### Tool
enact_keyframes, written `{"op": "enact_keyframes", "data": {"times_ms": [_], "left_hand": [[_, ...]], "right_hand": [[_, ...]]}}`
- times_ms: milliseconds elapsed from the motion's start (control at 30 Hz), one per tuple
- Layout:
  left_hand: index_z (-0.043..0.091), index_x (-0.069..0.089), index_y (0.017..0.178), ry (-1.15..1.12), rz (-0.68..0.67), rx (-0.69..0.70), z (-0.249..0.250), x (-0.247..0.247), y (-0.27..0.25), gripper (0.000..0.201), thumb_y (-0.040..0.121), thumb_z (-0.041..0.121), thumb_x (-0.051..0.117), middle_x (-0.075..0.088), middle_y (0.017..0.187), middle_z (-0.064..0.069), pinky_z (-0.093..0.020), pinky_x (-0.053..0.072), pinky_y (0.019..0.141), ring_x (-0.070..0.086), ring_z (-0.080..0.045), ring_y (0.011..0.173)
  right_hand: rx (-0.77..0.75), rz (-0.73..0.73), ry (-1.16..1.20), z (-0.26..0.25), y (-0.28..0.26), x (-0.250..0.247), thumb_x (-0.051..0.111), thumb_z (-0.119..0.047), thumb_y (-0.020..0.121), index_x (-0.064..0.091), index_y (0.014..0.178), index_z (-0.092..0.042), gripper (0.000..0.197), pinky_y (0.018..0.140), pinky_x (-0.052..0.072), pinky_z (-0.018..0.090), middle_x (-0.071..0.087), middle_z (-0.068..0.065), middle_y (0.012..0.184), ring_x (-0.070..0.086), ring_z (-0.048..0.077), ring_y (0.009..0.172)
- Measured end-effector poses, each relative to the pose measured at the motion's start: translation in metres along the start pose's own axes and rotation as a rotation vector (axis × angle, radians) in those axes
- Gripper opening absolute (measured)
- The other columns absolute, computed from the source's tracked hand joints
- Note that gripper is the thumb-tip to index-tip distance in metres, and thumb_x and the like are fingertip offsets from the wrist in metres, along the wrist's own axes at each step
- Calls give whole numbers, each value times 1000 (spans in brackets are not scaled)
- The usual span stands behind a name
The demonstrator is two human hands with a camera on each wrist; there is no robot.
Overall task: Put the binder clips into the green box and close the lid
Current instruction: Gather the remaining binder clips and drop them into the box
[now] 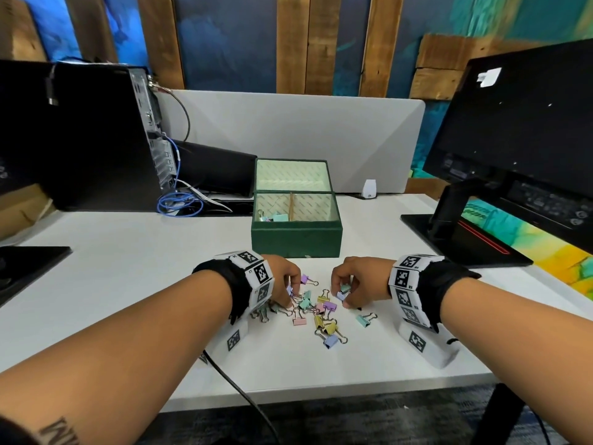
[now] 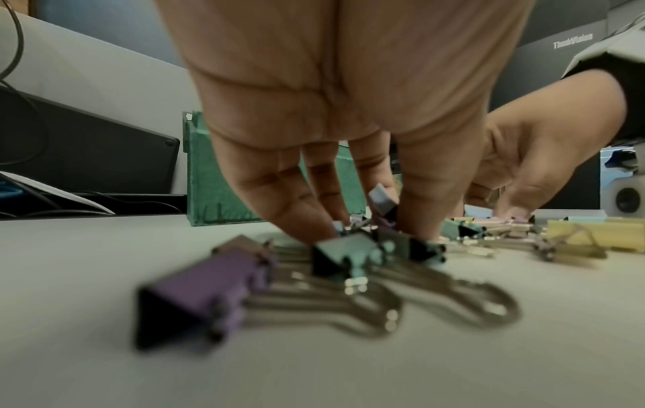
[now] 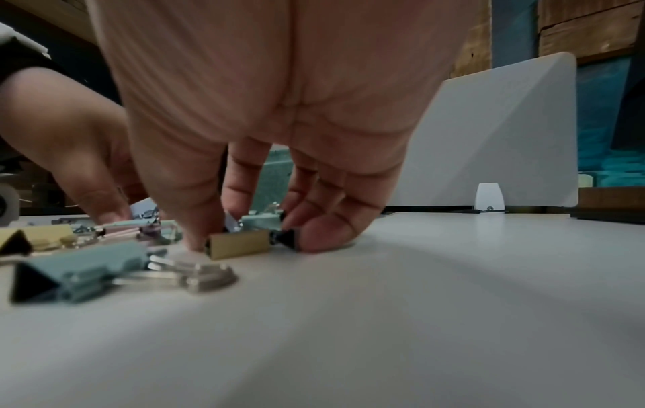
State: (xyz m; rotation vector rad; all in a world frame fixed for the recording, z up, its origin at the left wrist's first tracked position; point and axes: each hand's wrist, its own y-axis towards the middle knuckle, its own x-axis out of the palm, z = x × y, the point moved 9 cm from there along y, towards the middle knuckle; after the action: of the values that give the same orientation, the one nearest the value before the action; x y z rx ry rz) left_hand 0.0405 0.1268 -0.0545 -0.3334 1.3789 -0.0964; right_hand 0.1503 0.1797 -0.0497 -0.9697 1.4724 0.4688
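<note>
Both-handed: left hand [image 1: 284,277] fingers pinched pastel binder clips [image 1: 316,311] piled on desk [image 1: 128,284]; right hand [image 1: 356,279] grasped, seemingly, two clips. Green box [image 1: 296,234] sat open behind, few clips inside.

— Where are we, then?

— An office, by every sign. White desk [image 1: 128,268], a dark monitor [image 1: 519,130] on its stand at the right, a black computer tower [image 1: 96,136] at the left with its back ports facing us.

— And that loop of blue cable [image 1: 179,203]?

— Coiled beside the tower, just so. Behind the desk runs a grey divider panel [image 1: 288,130], the sort that parts one workstation from the next.

— The wall looks lively.

— Wooden planks [image 1: 324,43] over painted blue and teal. And binder clips [image 1: 321,311] scattered on the desk: stationery, plain office stuff.
</note>
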Motion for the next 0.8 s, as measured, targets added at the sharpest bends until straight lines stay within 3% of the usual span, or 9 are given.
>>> {"op": "enact_keyframes", "data": {"times_ms": [100, 167, 267, 400, 500, 600, 733, 800], "left_hand": [[24, 61, 102, 8, -10, -1, 1, 1, 0, 25, 79, 23, 71, 53, 93, 4, -21, 37, 57, 49, -16, 82], [26, 55, 92, 16, -4, -6, 0, 1, 1, 22, 78, 21, 71, 53, 93, 4, -22, 38, 59, 49, -17, 81], [26, 50, 83, 25, 4, -8, 0, 2, 2, 23, 76, 20, 71, 53, 92, 3, -25, 39, 69, 48, -18, 81], [24, 49, 82, 48, -2, -10, 0, 3, 2, 22, 76, 19, 69, 52, 91, 2, -25, 38, 68, 47, -19, 80], [24, 49, 83, 39, 0, -6, 0, 3, 2, 22, 76, 19, 69, 52, 90, 2, -24, 38, 64, 47, -19, 79], [26, 49, 77, 30, -4, 2, 1, 4, 2, 20, 76, 18, 68, 55, 88, 2, -24, 40, 63, 48, -19, 77], [24, 51, 80, 33, 3, 19, 3, 3, 1, 17, 77, 14, 65, 55, 86, 2, -22, 36, 56, 48, -19, 76], [25, 51, 75, 42, 3, 17, 2, 3, 1, 19, 76, 14, 66, 55, 86, 2, -22, 36, 55, 48, -18, 76]], "right_hand": [[12, -18, 5, 2, 2, 3, 68, -20, 77, 54, 76, -37, 22, 86, 48, 31, 53, -3, 103, 51, 16, 85], [37, -32, -3, 4, 2, 5, 67, -18, 75, 48, 69, -37, 28, 83, 49, 32, 52, -4, 98, 51, 17, 84], [60, -46, -23, 6, 2, 6, 68, -18, 74, 46, 68, -35, 28, 83, 49, 34, 51, -4, 95, 51, 19, 85], [64, -54, -35, 7, 2, 7, 70, -20, 75, 45, 69, -31, 28, 76, 46, 29, 55, -3, 99, 51, 18, 86], [63, -58, -35, 8, 1, 6, 68, -19, 76, 48, 67, -28, 24, 64, 42, 22, 58, -3, 97, 51, 15, 82], [67, -63, -16, 9, 2, 5, 66, -17, 77, 55, 72, -25, 14, 66, 46, 21, 66, 0, 101, 54, 13, 79], [81, -59, 22, 10, 1, 4, 66, -16, 77, 62, 81, -22, 9, 51, 39, 16, 60, -8, 78, 51, 6, 62], [78, -37, 43, 10, 1, 1, 66, -17, 77, 64, 81, -23, 8, 51, 39, 16, 61, -9, 77, 49, 3, 59]]}}
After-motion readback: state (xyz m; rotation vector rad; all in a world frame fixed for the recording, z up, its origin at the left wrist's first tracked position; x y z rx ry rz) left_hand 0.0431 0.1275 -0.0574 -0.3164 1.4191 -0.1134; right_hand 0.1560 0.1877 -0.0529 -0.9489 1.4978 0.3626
